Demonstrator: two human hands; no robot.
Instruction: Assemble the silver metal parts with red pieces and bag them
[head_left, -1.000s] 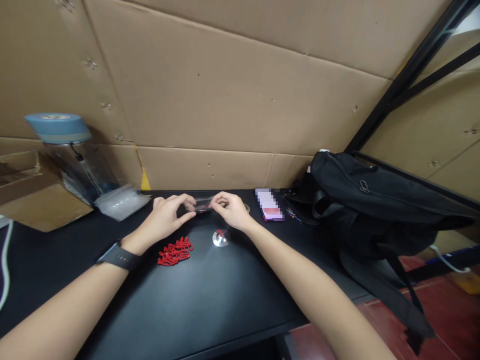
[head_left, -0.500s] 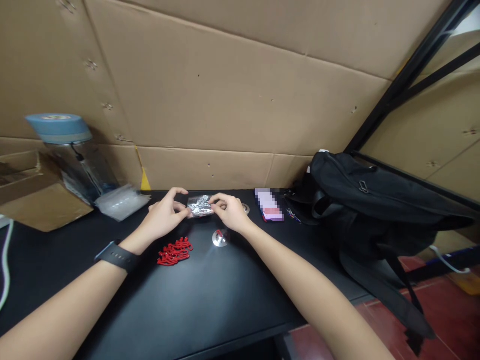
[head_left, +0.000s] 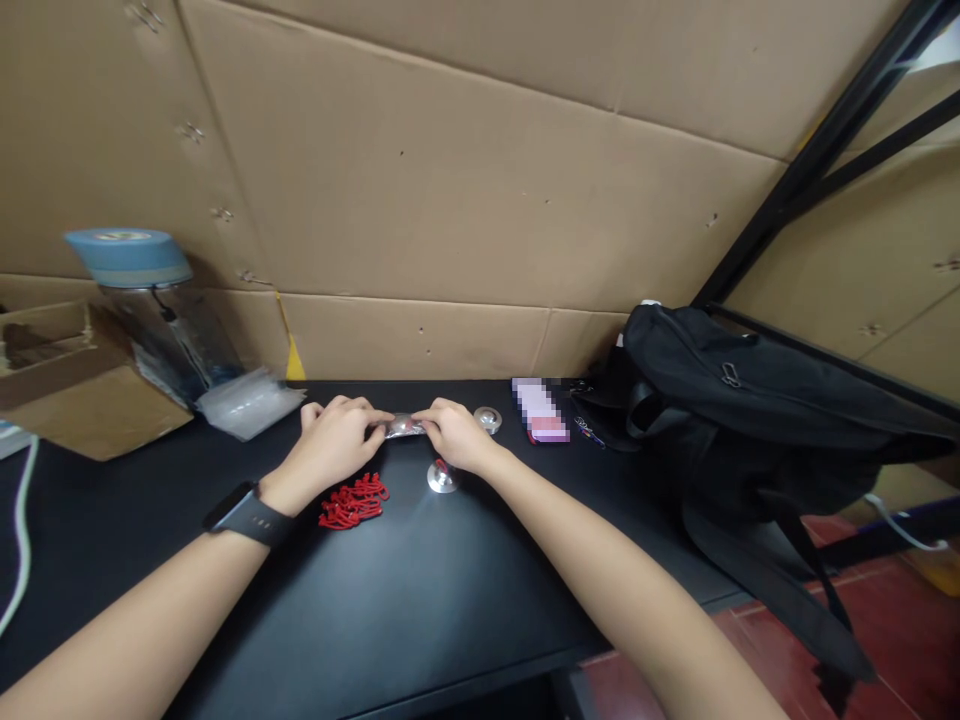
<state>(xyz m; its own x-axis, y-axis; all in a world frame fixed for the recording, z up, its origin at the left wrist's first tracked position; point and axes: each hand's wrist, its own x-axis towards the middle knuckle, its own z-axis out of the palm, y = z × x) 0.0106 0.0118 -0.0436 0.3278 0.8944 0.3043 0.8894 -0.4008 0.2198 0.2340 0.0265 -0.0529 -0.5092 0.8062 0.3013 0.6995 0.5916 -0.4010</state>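
Between my two hands is a small shiny clear plastic bag [head_left: 405,427] with something silvery and reddish in it. My left hand [head_left: 336,440], with a black watch on the wrist, pinches the bag's left side between thumb and fingers. On the right side my right hand [head_left: 456,436] has its fingertips closed on the bag. Close in front of the bag lies a silvery metal disc [head_left: 442,479] with a red bit on top. Another round metal piece [head_left: 487,420] sits just beyond my right hand. Below my left hand is a pile of red cord loops [head_left: 352,503].
On the left stand an open cardboard box [head_left: 97,410] and a blue-lidded bottle [head_left: 165,320], with clear plastic bags [head_left: 251,400] beside them. A phone [head_left: 541,410] and a black backpack [head_left: 750,400] are on the right. Behind the black table [head_left: 360,620] rises a cardboard wall [head_left: 450,200].
My hands have drawn closer together, and my left fingers have come down onto the bag. The bag now shows flatter and tilted away. The metal piece behind my right hand is more exposed.
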